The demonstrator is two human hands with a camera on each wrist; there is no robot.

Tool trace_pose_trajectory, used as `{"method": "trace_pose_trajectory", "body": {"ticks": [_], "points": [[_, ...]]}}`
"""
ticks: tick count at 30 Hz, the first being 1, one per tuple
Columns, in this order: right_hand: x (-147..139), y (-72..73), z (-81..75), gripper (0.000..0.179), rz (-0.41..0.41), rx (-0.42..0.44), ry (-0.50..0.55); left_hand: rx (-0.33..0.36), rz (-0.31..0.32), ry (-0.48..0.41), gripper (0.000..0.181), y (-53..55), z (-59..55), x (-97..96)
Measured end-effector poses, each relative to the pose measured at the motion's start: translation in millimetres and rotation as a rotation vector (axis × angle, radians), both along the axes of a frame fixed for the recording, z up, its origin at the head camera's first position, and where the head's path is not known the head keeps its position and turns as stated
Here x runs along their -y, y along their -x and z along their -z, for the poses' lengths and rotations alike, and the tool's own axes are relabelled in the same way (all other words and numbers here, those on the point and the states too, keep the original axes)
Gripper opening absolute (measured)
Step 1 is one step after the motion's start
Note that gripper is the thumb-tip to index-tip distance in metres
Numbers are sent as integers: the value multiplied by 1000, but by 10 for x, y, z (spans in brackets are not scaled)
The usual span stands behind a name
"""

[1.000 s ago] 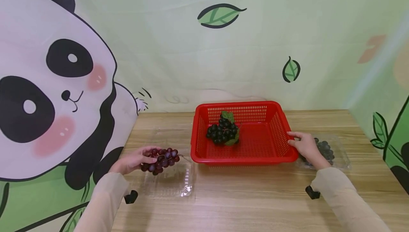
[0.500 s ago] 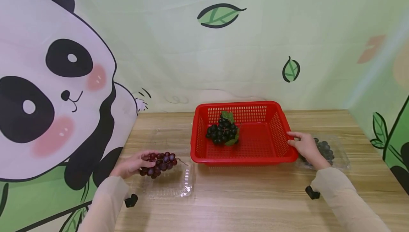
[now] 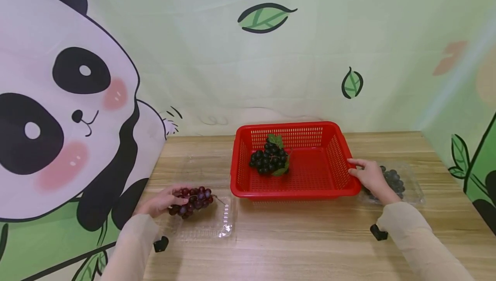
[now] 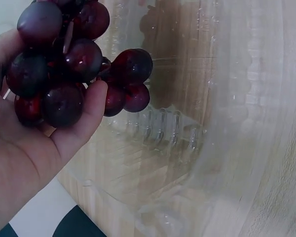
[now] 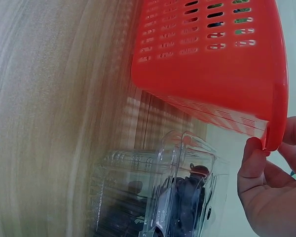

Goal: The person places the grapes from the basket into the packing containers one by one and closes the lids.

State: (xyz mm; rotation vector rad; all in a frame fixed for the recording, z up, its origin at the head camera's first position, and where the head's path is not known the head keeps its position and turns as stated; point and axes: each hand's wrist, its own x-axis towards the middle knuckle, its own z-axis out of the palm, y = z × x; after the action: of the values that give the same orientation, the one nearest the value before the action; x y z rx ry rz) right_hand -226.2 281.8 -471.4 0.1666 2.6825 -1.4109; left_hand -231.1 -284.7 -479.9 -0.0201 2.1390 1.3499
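My left hand [image 3: 164, 200] grips a bunch of red grapes [image 3: 196, 200] above an opened clear plastic box [image 3: 209, 225] on the left. In the left wrist view the thumb and fingers curl round the grapes [image 4: 79, 59], and the box's ridged wall [image 4: 163, 128] shows beneath. My right hand [image 3: 373, 180] pinches the right rim of a red plastic basket [image 3: 294, 192]; the right wrist view shows thumb and fingers on either side of the rim [image 5: 278, 98]. Inside the basket, toward its left, lies a bunch of black grapes [image 3: 267, 160] with green leaves.
To the right, partly behind my right hand, a clear plastic box [image 3: 414, 188] holds dark grapes [image 3: 394, 182]. The wooden table [image 3: 294, 242] meets a wall cloth [image 3: 310, 78] printed with a panda and leaves right behind the basket.
My left hand has lowered slightly with the red grapes, which have shifted a little left and down toward the clear box. The right hand keeps its hold on the basket rim.
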Motion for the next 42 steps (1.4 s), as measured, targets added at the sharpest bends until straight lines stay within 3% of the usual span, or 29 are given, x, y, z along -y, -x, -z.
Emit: {"method": "trace_pose_trajectory", "body": {"ticks": [12,24,27,34,42], "points": [[-6,11,21,42,3,-5,-11,-7,12,47,49,11,54,-60],[-16,15,33,43,5,7,21,22,-20,120,46,23,136,-58],[-21,15,37,43,6,6,20,15,3,99,45,28,147,-53],[-28,15,49,43,3,4,21,-72,94,69,42,39,167,-53],[-25,12,43,43,-1,-3,12,-13,-3,141,43,52,188,-80]]}}
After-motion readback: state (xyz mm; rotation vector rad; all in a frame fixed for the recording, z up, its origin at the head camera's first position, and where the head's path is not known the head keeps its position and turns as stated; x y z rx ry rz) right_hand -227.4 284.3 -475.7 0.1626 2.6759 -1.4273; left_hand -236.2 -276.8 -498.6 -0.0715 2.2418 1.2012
